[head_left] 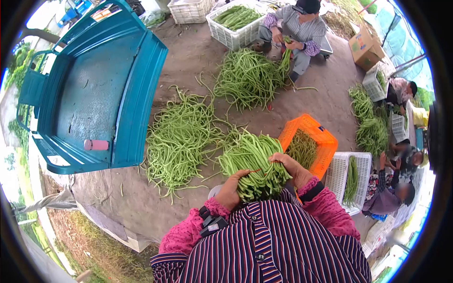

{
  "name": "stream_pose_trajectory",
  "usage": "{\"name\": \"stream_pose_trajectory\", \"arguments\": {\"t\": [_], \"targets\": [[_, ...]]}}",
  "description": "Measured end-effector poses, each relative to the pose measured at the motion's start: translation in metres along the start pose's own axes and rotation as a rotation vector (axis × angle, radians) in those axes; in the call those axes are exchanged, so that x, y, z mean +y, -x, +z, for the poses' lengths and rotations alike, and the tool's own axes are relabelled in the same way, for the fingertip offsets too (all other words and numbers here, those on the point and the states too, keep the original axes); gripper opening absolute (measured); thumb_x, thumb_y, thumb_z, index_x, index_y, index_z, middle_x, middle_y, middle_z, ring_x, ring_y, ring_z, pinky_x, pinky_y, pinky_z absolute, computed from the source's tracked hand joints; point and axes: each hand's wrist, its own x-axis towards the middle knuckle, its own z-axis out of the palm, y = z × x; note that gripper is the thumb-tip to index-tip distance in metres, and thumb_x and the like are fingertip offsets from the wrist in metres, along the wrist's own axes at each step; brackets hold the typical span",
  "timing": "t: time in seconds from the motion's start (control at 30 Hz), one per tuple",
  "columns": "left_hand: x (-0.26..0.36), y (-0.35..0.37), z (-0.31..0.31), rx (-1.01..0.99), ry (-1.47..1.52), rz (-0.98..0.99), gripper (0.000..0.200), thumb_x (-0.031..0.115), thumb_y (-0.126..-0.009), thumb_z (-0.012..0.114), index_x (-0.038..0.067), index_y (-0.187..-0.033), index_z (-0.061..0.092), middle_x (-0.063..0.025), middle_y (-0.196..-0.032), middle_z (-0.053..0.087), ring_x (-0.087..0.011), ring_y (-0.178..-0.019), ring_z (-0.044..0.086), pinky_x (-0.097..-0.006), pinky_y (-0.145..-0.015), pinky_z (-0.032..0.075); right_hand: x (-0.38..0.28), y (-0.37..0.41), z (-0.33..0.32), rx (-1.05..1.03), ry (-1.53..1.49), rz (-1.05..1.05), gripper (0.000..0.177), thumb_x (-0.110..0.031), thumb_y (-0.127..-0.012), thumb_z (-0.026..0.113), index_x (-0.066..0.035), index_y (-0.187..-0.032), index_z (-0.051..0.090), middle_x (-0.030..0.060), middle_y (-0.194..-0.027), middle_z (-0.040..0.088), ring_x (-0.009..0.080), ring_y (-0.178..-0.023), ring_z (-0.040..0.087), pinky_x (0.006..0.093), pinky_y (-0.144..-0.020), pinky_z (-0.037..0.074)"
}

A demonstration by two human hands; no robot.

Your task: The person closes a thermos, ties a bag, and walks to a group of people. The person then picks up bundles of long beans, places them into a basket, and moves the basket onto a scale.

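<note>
Left hand [229, 192]: curled against the left side of the green bean bundle [255, 153], thumb on top, other fingers mostly hidden.
Right hand [293, 170]: bent against the bundle's right side, closed on the stalks.
Bean bundle: gripped between both hands, close before the striped shirt [264, 236], with a thin red strip [255, 170] across.
Loose beans [181, 137]: heaped on the ground [188, 52], left of the bundle.
Orange crate [326, 156]: just beyond the right hand, partly filled with darker beans [302, 146].
</note>
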Motion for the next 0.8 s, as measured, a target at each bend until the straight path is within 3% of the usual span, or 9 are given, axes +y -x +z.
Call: {"name": "stream_pose_trajectory", "arguments": {"t": [0.03,0.33,0.43,0.7,0.8], "targets": [[0.003,-0.012,-0.009,-0.041,0.005,0.011,0.021,0.014,-0.085,0.054,-0.001,-0.099,0.058,-0.0147,-0.09,0.065,-0.0266,-0.078,0.065,-0.0392,-0.074,0.055,-0.007,-0.004,-0.001,-0.01,0.004,-0.003,0.015,-0.017,-0.08,0.052,-0.005,-0.087,0.057,0.0003,-0.072,0.054,0.0105,-0.063,0.052,0.0241,-0.059,0.045],[0.07,-0.038,0.052,0.061,-0.015,0.178,0.019,0.015,-0.084,0.054,-0.001,-0.095,0.057,-0.0139,-0.084,0.065,-0.0265,-0.072,0.065,-0.0377,-0.069,0.056,-0.099,-0.062,-0.01,-0.089,-0.021,0.029,0.013,-0.016,-0.079,0.051,-0.006,-0.087,0.054,0.0032,-0.072,0.057,0.013,-0.06,0.057,0.0256,-0.057,0.05],[0.096,-0.069,0.08,0.07,0.12,0.061,0.013,0.02,-0.088,0.053,0.009,-0.094,0.058,-0.0077,-0.076,0.065,-0.0152,-0.054,0.061,-0.0221,-0.045,0.051,-0.136,-0.087,-0.023,-0.109,0.005,0.069,0.014,-0.016,-0.079,0.05,-0.005,-0.087,0.054,0.0033,-0.072,0.057,0.013,-0.06,0.057,0.0253,-0.057,0.05],[0.196,-0.1,0.2,0.322,0.065,-0.013,0.012,0.015,-0.086,0.056,0.006,-0.094,0.058,-0.0086,-0.074,0.064,-0.0143,-0.051,0.06,-0.0207,-0.039,0.051,-0.244,-0.156,-0.067,-0.104,-0.031,0.176,0.015,-0.016,-0.08,0.051,-0.004,-0.088,0.056,0.002,-0.073,0.054,0.0113,-0.061,0.053,0.0241,-0.057,0.047],[0.225,-0.121,0.225,0.295,0.101,0.001,0.012,0.014,-0.086,0.057,0.006,-0.094,0.058,-0.0087,-0.074,0.064,-0.0148,-0.051,0.061,-0.0217,-0.04,0.052,-0.288,-0.174,-0.072,-0.079,-0.018,0.185,0.012,-0.016,-0.08,0.052,-0.005,-0.085,0.056,0.0023,-0.07,0.054,0.0126,-0.058,0.053,0.0248,-0.056,0.047]]}}
